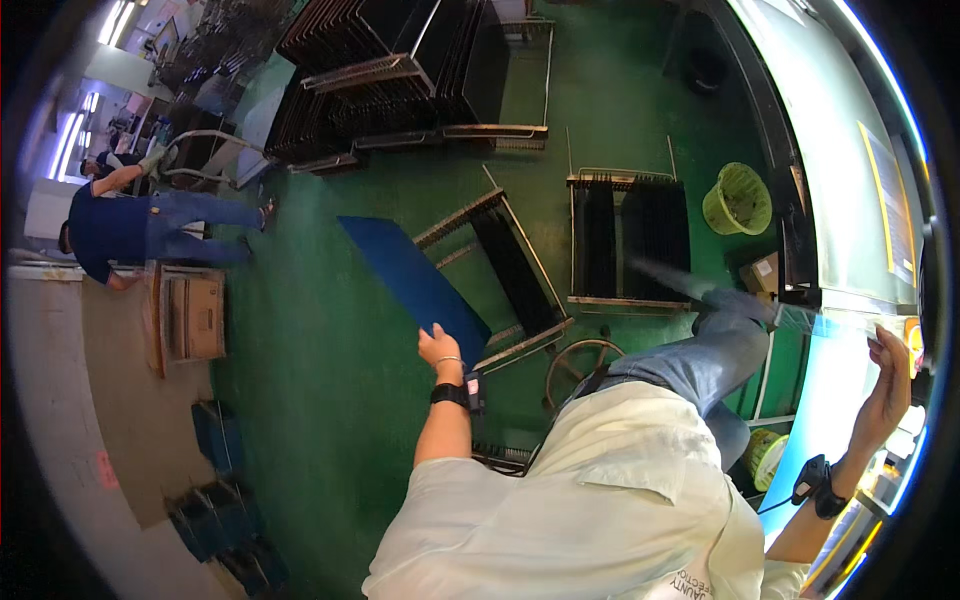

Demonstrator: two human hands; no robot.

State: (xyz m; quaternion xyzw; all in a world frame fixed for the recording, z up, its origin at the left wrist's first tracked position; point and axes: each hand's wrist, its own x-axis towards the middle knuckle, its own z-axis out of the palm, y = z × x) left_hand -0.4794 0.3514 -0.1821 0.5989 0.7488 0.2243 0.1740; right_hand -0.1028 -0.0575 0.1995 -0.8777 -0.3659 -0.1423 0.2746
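A flat blue panel (415,275) slants away from me over the floor, its near part gripped by my left hand (438,348), fingers closed at its edge. The panel overlaps the left side of a metal rack (528,270) with dark slots. On the far right, my right hand (884,392) is raised beside a bright lit surface. Its fingers are bent together at the end of a thin see-through sheet (800,320), which looks smeared by motion. How the fingers meet the sheet is hard to make out.
A second rack (630,238) holds dark panels, and larger loaded racks (400,80) stand beyond. A yellow-green basket (737,200) is at right, a handwheel (582,372) near my waist. Far left, another person (130,225) stands near a cardboard box (195,318). Blue bins (215,515) sit lower left.
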